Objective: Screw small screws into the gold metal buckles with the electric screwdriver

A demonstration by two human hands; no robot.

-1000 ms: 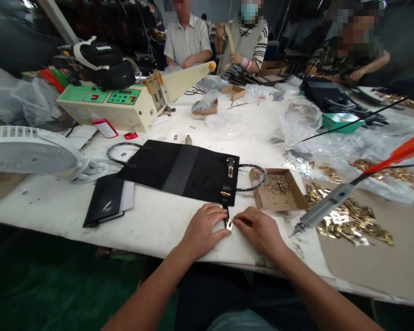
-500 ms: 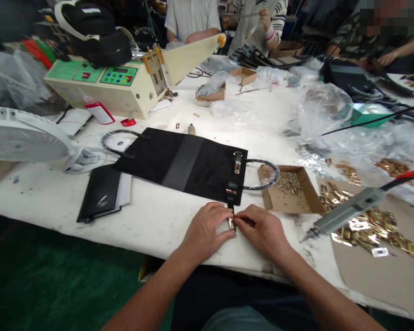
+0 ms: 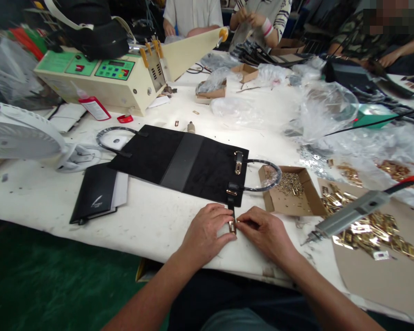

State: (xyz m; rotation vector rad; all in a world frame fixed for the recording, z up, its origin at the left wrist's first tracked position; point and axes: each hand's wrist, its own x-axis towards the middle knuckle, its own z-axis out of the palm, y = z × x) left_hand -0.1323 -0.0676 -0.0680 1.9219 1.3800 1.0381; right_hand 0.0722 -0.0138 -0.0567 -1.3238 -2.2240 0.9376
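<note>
A flat black bag panel [image 3: 179, 158] with a grey band and hoop handles lies on the white table [image 3: 152, 220]. A narrow black strap hangs off its near edge and ends in a small metal clasp [image 3: 232, 225]. My left hand [image 3: 207, 232] and my right hand [image 3: 264, 232] meet at that clasp, fingertips pinched on it from either side. A second gold clasp [image 3: 238, 163] sits higher up on the panel.
An open cardboard box of small screws [image 3: 285, 191] and a heap of gold fittings [image 3: 369, 225] lie right, beside a grey power screwdriver [image 3: 348, 216]. A white fan [image 3: 19, 138], a black booklet [image 3: 94, 195] and a cream machine [image 3: 110, 82] stand left. Other people work across the table.
Both hands stay pinched at the strap end; the metal clasp has turned from lying flat to edge-on between the fingers. The camera view has dipped slightly.
</note>
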